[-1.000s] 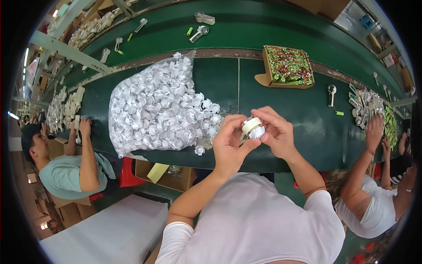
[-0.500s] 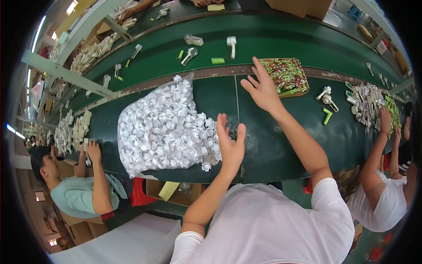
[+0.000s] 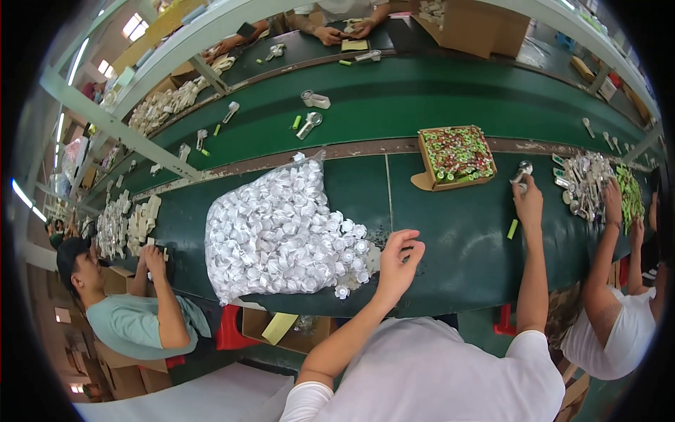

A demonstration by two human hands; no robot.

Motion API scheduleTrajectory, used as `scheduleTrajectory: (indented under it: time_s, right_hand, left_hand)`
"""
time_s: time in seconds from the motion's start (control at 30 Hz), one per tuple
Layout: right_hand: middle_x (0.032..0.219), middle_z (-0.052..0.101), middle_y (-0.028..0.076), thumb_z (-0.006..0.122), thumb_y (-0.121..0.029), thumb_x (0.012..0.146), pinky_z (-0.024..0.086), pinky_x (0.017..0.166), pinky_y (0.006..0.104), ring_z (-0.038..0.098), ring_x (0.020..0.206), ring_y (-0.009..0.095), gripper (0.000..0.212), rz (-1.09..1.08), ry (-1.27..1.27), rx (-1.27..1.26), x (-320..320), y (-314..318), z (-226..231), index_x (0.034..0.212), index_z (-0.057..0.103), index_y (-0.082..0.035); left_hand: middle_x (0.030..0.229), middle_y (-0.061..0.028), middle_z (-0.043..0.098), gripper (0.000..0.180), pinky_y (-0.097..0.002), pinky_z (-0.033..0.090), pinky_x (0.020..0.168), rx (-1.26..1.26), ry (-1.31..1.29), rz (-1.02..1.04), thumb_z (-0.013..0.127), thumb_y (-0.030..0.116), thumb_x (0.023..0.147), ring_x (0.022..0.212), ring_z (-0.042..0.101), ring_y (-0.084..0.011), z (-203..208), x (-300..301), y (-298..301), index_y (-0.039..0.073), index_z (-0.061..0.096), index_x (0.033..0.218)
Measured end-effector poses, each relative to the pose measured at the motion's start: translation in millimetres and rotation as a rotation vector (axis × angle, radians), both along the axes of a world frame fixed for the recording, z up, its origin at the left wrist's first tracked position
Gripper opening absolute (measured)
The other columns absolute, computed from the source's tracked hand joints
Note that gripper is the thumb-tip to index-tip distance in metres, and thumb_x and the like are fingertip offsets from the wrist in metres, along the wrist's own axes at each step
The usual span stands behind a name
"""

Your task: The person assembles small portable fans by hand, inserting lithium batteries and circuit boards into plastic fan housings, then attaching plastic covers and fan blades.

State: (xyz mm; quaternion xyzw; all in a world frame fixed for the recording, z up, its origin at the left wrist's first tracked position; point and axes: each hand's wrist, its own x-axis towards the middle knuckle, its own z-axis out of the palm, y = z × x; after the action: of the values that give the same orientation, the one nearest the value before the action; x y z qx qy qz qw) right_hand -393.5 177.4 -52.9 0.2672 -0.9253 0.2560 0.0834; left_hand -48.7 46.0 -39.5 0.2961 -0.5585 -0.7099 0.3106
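My right hand (image 3: 529,205) reaches over the bench at the right, its fingers closed on a small grey-and-white handheld-fan-like part (image 3: 522,171). A single green cylinder (image 3: 512,228) lies on the bench just below that hand. Nearer the middle, my left hand (image 3: 398,271) hovers with bent fingers apart and nothing visible in them. Beside it, loose white flower-shaped plastic pieces (image 3: 349,246) spill from a large clear bag (image 3: 271,228) full of the same pieces. A small open carton (image 3: 467,184) packed with green cylinders and red bits stands between and beyond my hands.
Behind the bench runs a green conveyor belt (image 3: 380,105) carrying scattered fan-like parts and green cylinders. Co-workers sit left and right; another's hands (image 3: 344,32) work across the belt. A pile of silvery parts (image 3: 585,179) lies at the right. A metal frame (image 3: 126,133) rises at the left.
My right hand has moved right and down from beside the carton and taken hold of the fan-like part. My left hand has shifted right and lower. The view has tilted upward.
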Motion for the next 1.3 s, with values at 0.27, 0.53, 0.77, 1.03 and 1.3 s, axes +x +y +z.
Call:
scheduleTrajectory:
  time_s: [0.27, 0.53, 0.77, 1.03, 1.3]
  right_hand:
    - [0.093, 0.070, 0.014, 0.063, -0.017, 0.096, 0.052, 0.074, 0.0326, 0.068, 0.083, 0.022, 0.025, 0.327, -0.458, -0.235, 97.7, -16.3, 14.7, 0.114, 0.065, 0.000]
    - [0.109, 0.064, 0.005, 0.049, -0.020, 0.106, 0.050, 0.079, 0.0240, 0.060, 0.093, 0.009, 0.029, 0.722, -1.196, -0.660, 206.0, -48.6, 30.5, 0.124, 0.060, 0.000]
    - [0.115, 0.058, 0.008, 0.063, -0.007, 0.093, 0.050, 0.080, 0.0287, 0.060, 0.096, 0.018, 0.029, 1.120, -0.751, -0.414, 201.0, -130.2, 19.2, 0.122, 0.064, -0.004]
    - [0.100, 0.063, 0.009, 0.072, -0.018, 0.083, 0.053, 0.080, 0.0424, 0.064, 0.091, 0.029, 0.023, 1.462, -0.270, -0.090, 211.4, -182.7, -3.4, 0.102, 0.068, -0.005]
    - [0.074, 0.066, 0.020, 0.066, -0.023, 0.092, 0.055, 0.070, 0.0471, 0.067, 0.077, 0.040, 0.026, 0.822, -0.604, 0.176, 199.0, -160.1, 28.2, 0.098, 0.064, 0.002]
  left_hand:
    - [0.124, -0.0106, 0.058, 0.032, -0.0265, 0.052, 0.087, 0.212, -0.149, -0.184, 0.065, 0.009, 0.096, 0.104, 0.062, -0.0147, -2.9, -3.9, 8.9, -0.002, 0.056, 0.125]
    - [0.124, -0.0128, 0.060, 0.042, -0.0273, 0.052, 0.087, 0.251, 0.127, -0.167, 0.057, 0.005, 0.100, 0.104, 0.062, -0.0155, -8.4, -10.9, 15.4, -0.004, 0.044, 0.139]
    - [0.110, -0.0064, 0.066, 0.035, -0.0228, 0.050, 0.072, 0.234, 0.049, 0.005, 0.060, 0.005, 0.097, 0.086, 0.060, -0.0090, 22.9, 39.7, 6.5, -0.001, 0.052, 0.131]
    - [0.116, -0.0177, 0.064, 0.038, -0.0337, 0.055, 0.082, 0.311, 0.145, -0.005, 0.060, -0.007, 0.091, 0.096, 0.065, -0.0220, 44.1, 67.0, -4.8, -0.006, 0.052, 0.127]
    - [0.128, -0.0221, 0.059, 0.043, -0.0407, 0.056, 0.093, 0.376, 0.137, 0.097, 0.050, -0.012, 0.091, 0.110, 0.066, -0.0299, 47.1, 66.7, -20.1, -0.006, 0.046, 0.134]
